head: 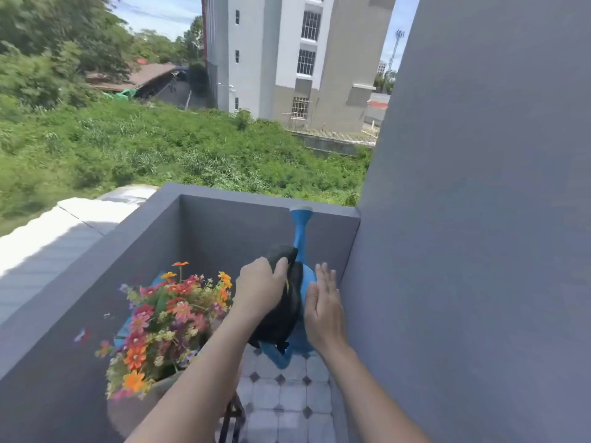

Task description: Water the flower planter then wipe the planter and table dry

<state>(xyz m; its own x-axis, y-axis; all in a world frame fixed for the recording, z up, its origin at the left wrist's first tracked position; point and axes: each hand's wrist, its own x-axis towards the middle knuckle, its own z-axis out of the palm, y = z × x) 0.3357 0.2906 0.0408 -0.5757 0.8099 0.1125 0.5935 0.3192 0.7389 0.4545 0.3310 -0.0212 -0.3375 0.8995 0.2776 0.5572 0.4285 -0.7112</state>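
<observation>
Seemingly unlabelled watering can (307,314); left hand (260,287) grips dark cloth (281,311).

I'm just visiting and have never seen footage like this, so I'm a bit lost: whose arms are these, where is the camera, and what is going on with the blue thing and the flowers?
There is no machine here. The single picture comes from a wide-angle camera worn on a person's head, looking forward and down, so the two bare arms are the wearer's own. The scene is a grey-walled balcony corner with a tiled floor. The left hand grips a crumpled black cloth that lies over a blue plastic watering can, whose long spout points up toward the wall's top. The right hand is open and flat beside the can; whether it touches it is unclear. To the left stands a round grey planter full of orange, pink and red flowers. The picture is slightly blurred.
</observation>
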